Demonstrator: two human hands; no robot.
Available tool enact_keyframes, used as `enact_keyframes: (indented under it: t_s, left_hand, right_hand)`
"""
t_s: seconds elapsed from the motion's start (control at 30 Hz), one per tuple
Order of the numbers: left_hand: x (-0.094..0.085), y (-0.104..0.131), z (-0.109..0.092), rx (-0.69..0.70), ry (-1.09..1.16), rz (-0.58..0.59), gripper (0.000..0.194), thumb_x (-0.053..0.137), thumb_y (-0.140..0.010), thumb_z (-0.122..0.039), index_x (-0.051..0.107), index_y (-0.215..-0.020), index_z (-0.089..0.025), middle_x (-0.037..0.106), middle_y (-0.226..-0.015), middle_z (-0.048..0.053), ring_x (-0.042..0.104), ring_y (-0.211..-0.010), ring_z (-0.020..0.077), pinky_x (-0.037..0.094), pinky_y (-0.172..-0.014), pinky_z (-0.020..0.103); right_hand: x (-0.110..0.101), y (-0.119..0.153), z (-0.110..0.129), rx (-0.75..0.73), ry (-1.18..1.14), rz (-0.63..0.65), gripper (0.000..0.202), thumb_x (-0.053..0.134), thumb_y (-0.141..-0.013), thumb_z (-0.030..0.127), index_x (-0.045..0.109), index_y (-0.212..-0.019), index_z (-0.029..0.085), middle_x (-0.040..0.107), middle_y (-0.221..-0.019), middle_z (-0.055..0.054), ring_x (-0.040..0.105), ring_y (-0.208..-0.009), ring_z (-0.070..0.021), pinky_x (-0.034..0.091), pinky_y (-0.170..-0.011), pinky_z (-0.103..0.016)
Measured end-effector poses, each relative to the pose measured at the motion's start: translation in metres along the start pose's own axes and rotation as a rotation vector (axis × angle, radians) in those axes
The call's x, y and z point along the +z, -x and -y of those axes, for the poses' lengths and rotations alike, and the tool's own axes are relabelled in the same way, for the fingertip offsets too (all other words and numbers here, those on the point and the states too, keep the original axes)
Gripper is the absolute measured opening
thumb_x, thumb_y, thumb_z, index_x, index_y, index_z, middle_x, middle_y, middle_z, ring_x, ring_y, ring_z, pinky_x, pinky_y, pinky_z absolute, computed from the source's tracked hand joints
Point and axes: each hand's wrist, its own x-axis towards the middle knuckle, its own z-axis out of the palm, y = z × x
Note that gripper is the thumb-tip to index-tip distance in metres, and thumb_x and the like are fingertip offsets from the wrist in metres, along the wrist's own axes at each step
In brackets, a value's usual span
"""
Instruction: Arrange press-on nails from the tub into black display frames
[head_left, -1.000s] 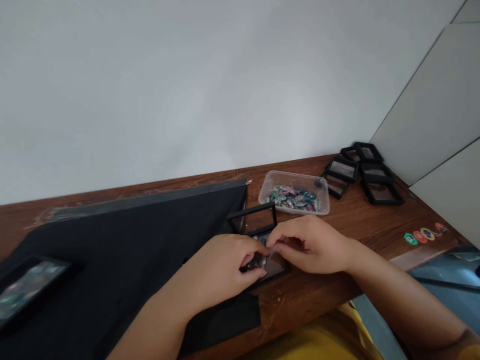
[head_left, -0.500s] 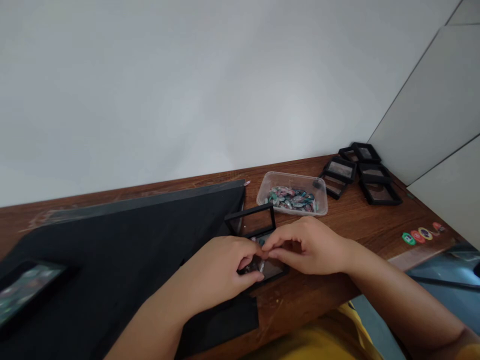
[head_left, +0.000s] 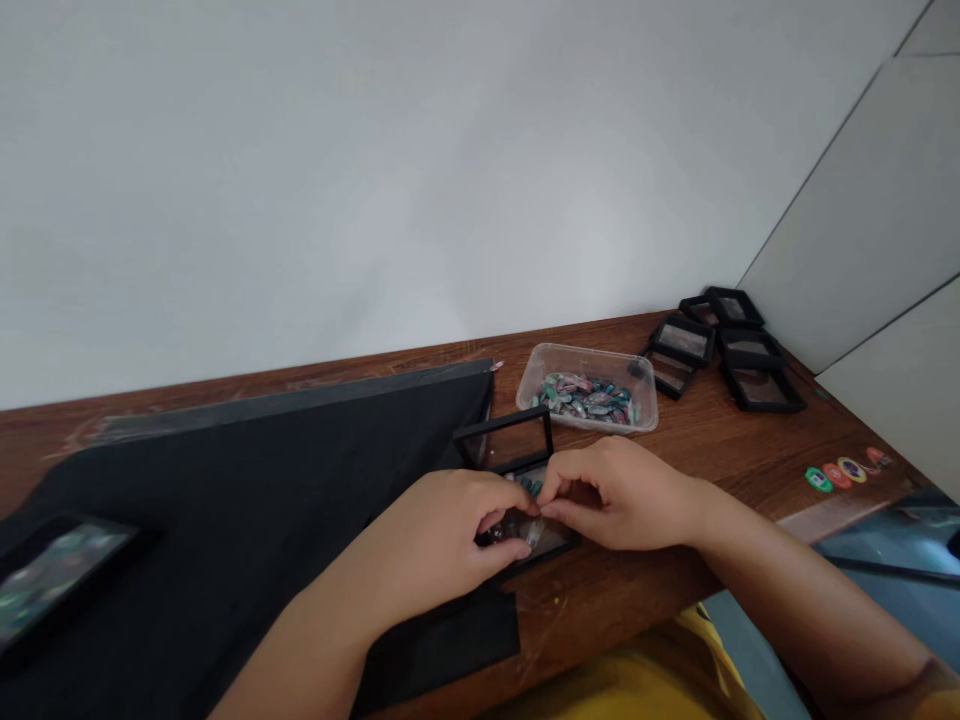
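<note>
A small black framed box [head_left: 504, 424] stands with its lid raised, over the right edge of a black mat. Several small shiny pieces [head_left: 534, 484] lie in its lower half. My left hand [head_left: 457, 520] arches over that half, thumb and fingers curled around a clear, shiny piece [head_left: 535, 533]. From the right, my right hand [head_left: 619, 492] meets it, thumb and forefinger pinched together; whatever is between them is too small to make out. The fingers hide part of the box's inside. Just behind is a clear plastic tub [head_left: 643, 412] holding several green, pink and blue pieces [head_left: 585, 398].
Several black framed boxes [head_left: 761, 388] lie at the back right near the wall. Round stickers [head_left: 819, 479] are on the table's right side. The black mat [head_left: 300, 480] covers the left, with a filled black frame [head_left: 60, 575] on it.
The fingertips of both hands have shifted slightly to the right over the box. The clear piece by my left thumb has also moved a little right.
</note>
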Motion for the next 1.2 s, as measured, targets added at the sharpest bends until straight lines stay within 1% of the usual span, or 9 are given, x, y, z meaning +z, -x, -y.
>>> enact_keyframes:
  t_s: [0.27,0.37,0.43,0.5,0.67,0.8,0.9,1.03,1.2]
  left_hand:
    - [0.0026,-0.0030,-0.0024,0.036,-0.040,0.004,0.012,0.067,-0.088,-0.029,0.075,-0.079,-0.025,0.067,-0.071,-0.003,0.060,-0.065,0.0169,0.035,-0.063,0.029]
    - [0.0025,-0.0036,-0.0037,0.034,-0.033,0.025,0.012,0.068,-0.088,-0.030,0.079,-0.086,-0.027,0.068,-0.071,-0.002,0.060,-0.065,0.0172,0.037,-0.064,0.029]
    - [0.0023,-0.0036,-0.0043,0.030,-0.018,0.034,0.014,0.067,-0.089,-0.029,0.081,-0.094,-0.028,0.069,-0.072,-0.002,0.059,-0.065,0.0171,0.038,-0.066,0.029]
    - [0.0024,-0.0037,-0.0042,0.023,-0.007,0.040,0.015,0.068,-0.089,-0.029,0.081,-0.096,-0.029,0.070,-0.073,-0.002,0.060,-0.065,0.0170,0.039,-0.067,0.029]
    - [0.0042,-0.0052,-0.0025,0.031,0.025,0.028,0.013,0.067,-0.088,-0.027,0.080,-0.087,-0.028,0.069,-0.072,-0.003,0.061,-0.065,0.0157,0.040,-0.066,0.028]
    - [0.0054,-0.0058,-0.0016,0.093,0.064,-0.007,0.018,0.062,-0.087,-0.020,0.077,-0.078,-0.026,0.067,-0.068,-0.004,0.060,-0.063,0.0140,0.040,-0.065,0.027]
    - [0.0055,-0.0050,-0.0015,0.134,0.063,-0.025,0.019,0.062,-0.087,-0.016,0.077,-0.078,-0.026,0.068,-0.070,-0.004,0.060,-0.064,0.0133,0.040,-0.065,0.026]
    - [0.0060,-0.0039,-0.0006,0.140,0.028,-0.057,0.017,0.065,-0.088,-0.017,0.078,-0.083,-0.026,0.071,-0.073,-0.004,0.063,-0.067,0.0142,0.041,-0.066,0.026]
    - [0.0082,-0.0048,0.0026,0.143,0.037,-0.072,0.023,0.065,-0.093,-0.020,0.082,-0.104,-0.031,0.079,-0.092,-0.002,0.070,-0.081,0.0169,0.048,-0.077,0.028]
  right_hand:
    - [0.0009,0.0006,-0.0015,-0.004,0.038,-0.004,0.006,0.065,-0.091,0.014,0.070,-0.089,0.018,0.070,-0.069,0.003,0.056,-0.057,-0.0086,0.036,-0.060,-0.021]
    - [0.0005,-0.0001,-0.0021,-0.010,0.051,0.000,0.007,0.065,-0.091,0.013,0.071,-0.090,0.017,0.073,-0.073,0.002,0.059,-0.061,-0.0094,0.037,-0.061,-0.021]
    - [0.0001,-0.0004,-0.0016,-0.012,0.053,0.004,0.008,0.065,-0.091,0.012,0.071,-0.090,0.017,0.073,-0.074,0.002,0.059,-0.061,-0.0093,0.037,-0.061,-0.021]
    - [-0.0001,-0.0003,-0.0008,-0.008,0.050,0.007,0.009,0.064,-0.091,0.012,0.071,-0.089,0.018,0.073,-0.073,0.002,0.058,-0.059,-0.0091,0.037,-0.061,-0.021]
    - [0.0008,0.0001,-0.0010,0.024,0.059,0.027,0.009,0.065,-0.090,0.013,0.073,-0.090,0.019,0.074,-0.073,0.002,0.060,-0.061,-0.0100,0.038,-0.062,-0.022]
    - [0.0005,-0.0004,-0.0028,0.034,0.088,0.062,0.011,0.066,-0.089,0.012,0.074,-0.092,0.019,0.078,-0.080,0.001,0.064,-0.066,-0.0115,0.040,-0.065,-0.023]
    - [-0.0016,-0.0009,-0.0030,0.042,0.088,0.055,0.010,0.067,-0.090,0.013,0.074,-0.091,0.019,0.077,-0.079,0.001,0.062,-0.063,-0.0108,0.039,-0.064,-0.023]
    - [-0.0045,-0.0002,-0.0027,0.049,0.096,0.010,0.008,0.068,-0.089,0.013,0.074,-0.089,0.018,0.074,-0.073,0.002,0.059,-0.059,-0.0096,0.036,-0.061,-0.023]
    - [-0.0067,-0.0001,-0.0029,0.048,0.123,-0.011,0.009,0.069,-0.091,0.012,0.074,-0.088,0.018,0.074,-0.073,0.002,0.058,-0.060,-0.0095,0.035,-0.061,-0.022]
